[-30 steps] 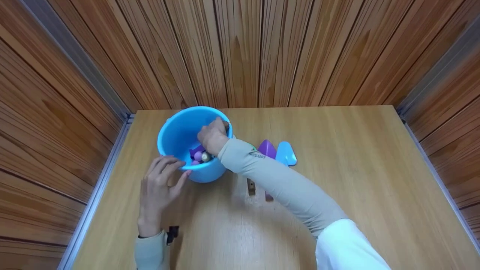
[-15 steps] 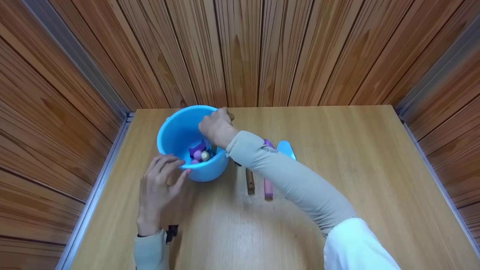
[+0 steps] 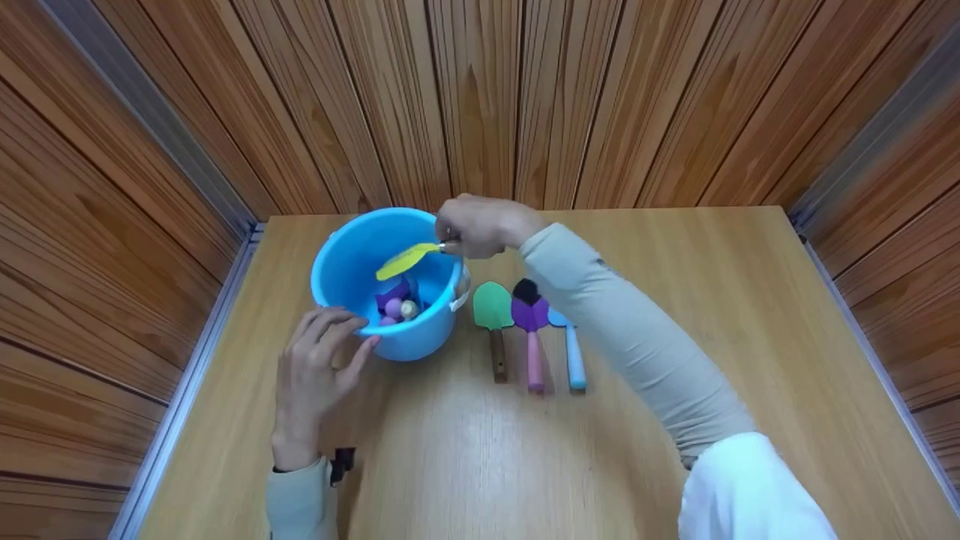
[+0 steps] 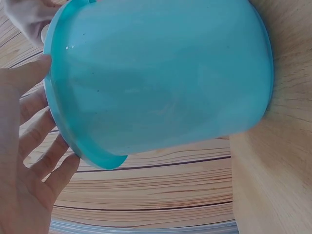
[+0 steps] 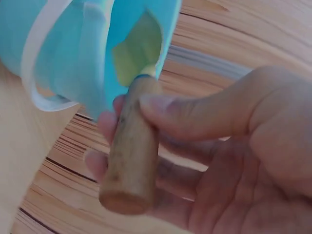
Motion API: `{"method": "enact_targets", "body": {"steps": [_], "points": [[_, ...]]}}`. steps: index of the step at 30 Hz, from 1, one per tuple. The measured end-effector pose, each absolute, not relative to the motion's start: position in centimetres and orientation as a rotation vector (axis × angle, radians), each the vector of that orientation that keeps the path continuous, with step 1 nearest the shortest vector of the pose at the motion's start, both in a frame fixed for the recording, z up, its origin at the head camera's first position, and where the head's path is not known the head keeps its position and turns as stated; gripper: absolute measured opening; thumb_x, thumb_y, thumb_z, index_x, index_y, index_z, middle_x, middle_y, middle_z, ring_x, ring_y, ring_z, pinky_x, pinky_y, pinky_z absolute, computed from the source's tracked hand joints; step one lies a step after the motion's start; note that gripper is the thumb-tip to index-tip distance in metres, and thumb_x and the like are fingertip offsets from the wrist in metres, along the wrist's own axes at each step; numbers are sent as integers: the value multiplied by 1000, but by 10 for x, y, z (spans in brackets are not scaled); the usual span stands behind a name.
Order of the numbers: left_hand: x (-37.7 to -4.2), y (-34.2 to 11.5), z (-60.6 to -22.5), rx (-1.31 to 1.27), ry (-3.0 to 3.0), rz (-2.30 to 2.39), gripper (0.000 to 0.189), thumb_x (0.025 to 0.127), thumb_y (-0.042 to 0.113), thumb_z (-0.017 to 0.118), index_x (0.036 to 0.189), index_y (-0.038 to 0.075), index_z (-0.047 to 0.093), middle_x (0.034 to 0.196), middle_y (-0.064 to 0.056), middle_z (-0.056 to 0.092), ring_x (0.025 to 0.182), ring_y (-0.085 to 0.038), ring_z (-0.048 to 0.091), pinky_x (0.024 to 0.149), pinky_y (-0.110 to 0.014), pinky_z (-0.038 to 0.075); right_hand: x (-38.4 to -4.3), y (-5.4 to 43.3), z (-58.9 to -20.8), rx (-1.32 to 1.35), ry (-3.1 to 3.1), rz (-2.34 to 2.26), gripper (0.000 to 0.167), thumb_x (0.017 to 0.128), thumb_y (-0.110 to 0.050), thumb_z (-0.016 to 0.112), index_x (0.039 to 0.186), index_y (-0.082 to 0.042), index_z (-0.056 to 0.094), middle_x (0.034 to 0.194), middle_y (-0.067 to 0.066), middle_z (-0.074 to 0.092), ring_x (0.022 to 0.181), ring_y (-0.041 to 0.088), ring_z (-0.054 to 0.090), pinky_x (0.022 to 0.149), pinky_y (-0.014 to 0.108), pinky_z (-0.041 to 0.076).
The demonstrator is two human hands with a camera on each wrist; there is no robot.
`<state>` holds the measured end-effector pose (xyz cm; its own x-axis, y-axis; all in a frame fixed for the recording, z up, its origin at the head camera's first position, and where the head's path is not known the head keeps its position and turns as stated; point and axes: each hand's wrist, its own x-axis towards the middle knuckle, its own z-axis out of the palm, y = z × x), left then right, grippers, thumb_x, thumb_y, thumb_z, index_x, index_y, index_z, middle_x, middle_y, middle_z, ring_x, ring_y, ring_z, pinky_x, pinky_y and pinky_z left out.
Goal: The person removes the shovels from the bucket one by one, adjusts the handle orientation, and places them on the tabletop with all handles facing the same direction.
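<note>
A blue bucket (image 3: 412, 346) stands at the table's back left. My left hand (image 3: 315, 375) holds its near rim, thumb outside and fingers over the edge; in the left wrist view the fingertips lie along the rim (image 4: 61, 112). At the far right rim, my right hand (image 3: 480, 225) grips a small yellow trowel (image 3: 407, 260) by its brown wooden handle (image 5: 131, 146). The blade points left and down into the bucket mouth, above the contents. Purple pieces (image 3: 393, 294), lilac balls and a pale ball (image 3: 409, 309) lie at the bottom.
Right of the bucket lie a green trowel (image 3: 492, 306), a purple trowel (image 3: 530, 315) with a pink handle, and a blue trowel (image 3: 575, 360), partly under my right forearm. The white bucket handle (image 3: 461, 291) hangs at the right side. Wood-panelled walls surround the table.
My right hand has risen out of the bucket and moved right, bringing the yellow trowel into sight. The trowels on the table are now more exposed. My left hand has stayed on the rim.
</note>
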<state>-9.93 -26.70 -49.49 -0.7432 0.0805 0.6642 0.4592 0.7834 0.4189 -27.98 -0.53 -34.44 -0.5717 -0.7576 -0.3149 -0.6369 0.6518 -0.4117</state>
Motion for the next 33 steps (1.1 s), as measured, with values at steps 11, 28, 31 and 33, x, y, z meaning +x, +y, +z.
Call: {"method": "enact_targets", "body": {"steps": [11, 28, 31, 33], "points": [[-98, -268, -496, -397, -2311, -786, 34, 84, 19, 94, 115, 15, 82, 117, -4, 78, 117, -26, 68, 97, -56, 63, -295, 66, -381, -830, 2085, -1000, 36, 102, -10, 74, 137, -14, 68, 125, 10, 70, 106, 28, 73, 84, 39, 67], [-91, -275, -492, -380, -2313, -784, 34, 83, 19, 94, 115, 15, 82, 116, -4, 78, 117, -26, 69, 98, -52, 63, -241, 128, -464, -707, 1490, -1573, 57, 101, 10, 52, 155, 11, 36, 126, 14, 65, 111, 27, 72, 103, 49, 61], [-90, -276, -492, -386, -2303, -769, 36, 82, 18, 95, 114, 14, 82, 116, -4, 78, 117, -26, 68, 101, -47, 62, -232, 135, -479, -705, 1436, -1600, 58, 99, 13, 49, 155, 13, 34, 125, 18, 63, 108, 30, 74, 99, 48, 63], [-90, -276, -492, -393, -2299, -754, 36, 81, 17, 96, 114, 13, 82, 116, -5, 78, 117, -25, 69, 102, -44, 61, -225, 140, -488, -688, 1432, -1613, 58, 99, 12, 49, 155, 13, 33, 127, 23, 60, 107, 32, 74, 96, 46, 64]]}}
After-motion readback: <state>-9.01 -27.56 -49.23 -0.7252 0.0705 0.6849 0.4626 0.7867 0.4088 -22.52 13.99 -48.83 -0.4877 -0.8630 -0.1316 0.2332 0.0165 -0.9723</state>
